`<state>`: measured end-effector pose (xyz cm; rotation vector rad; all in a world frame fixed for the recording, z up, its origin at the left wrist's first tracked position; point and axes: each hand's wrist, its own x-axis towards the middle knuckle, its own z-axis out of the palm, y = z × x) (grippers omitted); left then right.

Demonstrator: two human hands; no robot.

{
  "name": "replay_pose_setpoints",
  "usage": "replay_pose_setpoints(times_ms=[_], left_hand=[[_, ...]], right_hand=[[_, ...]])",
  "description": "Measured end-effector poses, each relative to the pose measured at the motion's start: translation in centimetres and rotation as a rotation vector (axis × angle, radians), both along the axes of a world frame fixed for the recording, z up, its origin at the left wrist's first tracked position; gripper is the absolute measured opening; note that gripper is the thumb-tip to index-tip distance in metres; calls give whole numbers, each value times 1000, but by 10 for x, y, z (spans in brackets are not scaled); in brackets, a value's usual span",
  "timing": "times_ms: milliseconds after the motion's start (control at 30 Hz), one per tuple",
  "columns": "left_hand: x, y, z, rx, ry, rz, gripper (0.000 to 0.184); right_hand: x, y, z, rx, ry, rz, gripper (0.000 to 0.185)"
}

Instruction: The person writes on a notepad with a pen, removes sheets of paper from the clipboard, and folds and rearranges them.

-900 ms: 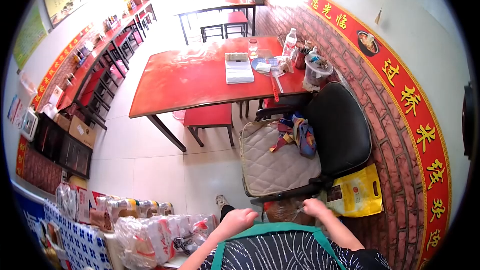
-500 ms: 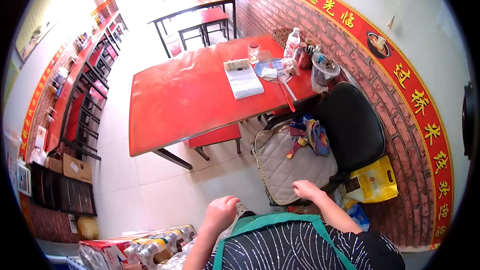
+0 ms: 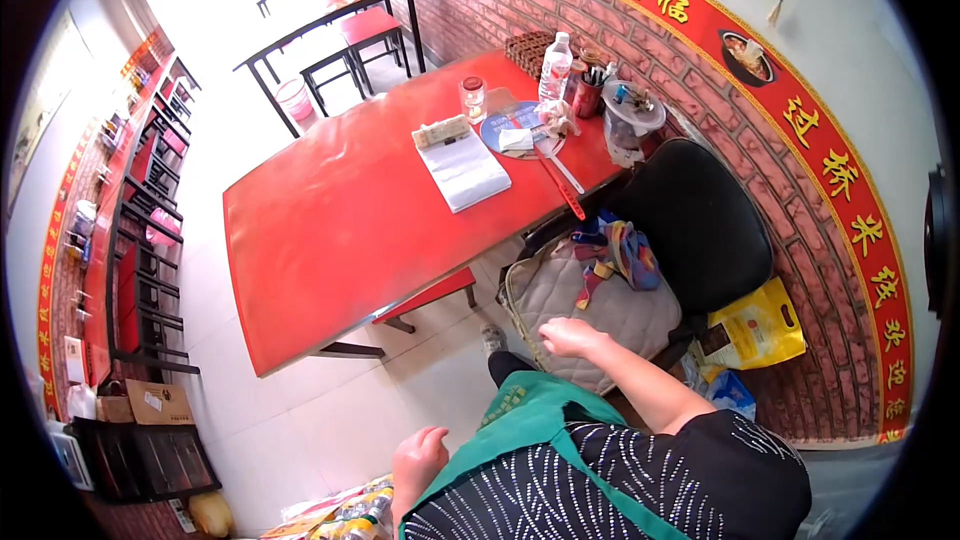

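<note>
- Your right hand point(image 3: 572, 337) is over the near-left edge of the quilted cushion point(image 3: 640, 315), its fingers bent; nothing shows in it, and you cannot tell whether it touches the cushion or how tightly it is curled.
- Your left hand point(image 3: 420, 462) is well apart from it, lower and to the left, beside your green apron point(image 3: 530, 415); its fingers are curled too, and whether they close on anything cannot be told.
- The cushion lies on the seat of the black chair point(image 3: 715, 230), under and to the right of your right hand.
- It looks padded and soft, so expect it to be light and to bend; its bound edge nearest your right hand seems the firmest place to pinch.
- Just beyond your right hand, the bunched colourful cloth point(image 3: 630, 255) rests on the cushion; it looks limp and should gather easily from its thick middle, while a loose end could trail.
- Farther ahead of both hands stands the red table point(image 3: 330, 230), bearing the notepad point(image 3: 465, 175).
- Right of your right hand, the yellow bag point(image 3: 765, 325) would be best held by its handle slot.
</note>
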<state>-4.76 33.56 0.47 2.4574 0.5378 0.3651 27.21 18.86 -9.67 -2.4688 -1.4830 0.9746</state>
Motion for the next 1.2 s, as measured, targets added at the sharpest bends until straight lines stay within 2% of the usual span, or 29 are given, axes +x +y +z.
replay_pose_setpoints(times_ms=[133, 200, 300, 333, 400, 467, 600, 633, 733, 833, 900, 967, 1000, 1100, 1200], left_hand=[[8, 31, -7, 48, 56, 95, 18], [24, 47, -10, 68, 64, 120, 18], [69, 80, -13, 85, 65, 137, 19], [86, 90, -6, 84, 56, 142, 19], [132, 113, 6, -104, 14, 139, 13], [170, 141, -7, -242, -82, 140, 11], [254, 193, -29, -964, -132, 309, 15], [273, 202, -39, -1096, -174, 310, 20], [330, 233, -83, -1417, -279, 371, 34], [379, 246, -108, -1521, -272, 507, 39], [401, 244, -116, -1451, -200, 535, 39], [411, 248, -124, -1314, -98, 550, 35], [413, 255, -126, -1358, -88, 490, 27], [406, 265, -131, -1373, -20, 494, 24], [377, 281, -136, -1308, 72, 392, 27]], right_hand=[[23, 68, -4, 227, -54, -81, 20], [49, 104, -20, 624, -109, -212, 19], [97, 150, -23, 785, -201, -334, 19], [112, 162, -13, 754, -192, -382, 20], [148, 181, -13, 753, -202, -509, 20], [184, 198, -28, 759, -239, -593, 25], [237, 228, -39, 625, -186, -678, 27], [241, 235, -40, 510, -126, -698, 29], [247, 254, -61, 570, -186, -706, 31], [242, 264, -53, 507, -200, -769, 33], [241, 269, -45, 473, -231, -797, 32], [248, 272, -42, 343, -48, -941, 34], [251, 271, -43, 334, -53, -940, 34], [250, 271, -48, 407, 51, -944, 27], [226, 275, -51, 445, 439, -1022, 21]])
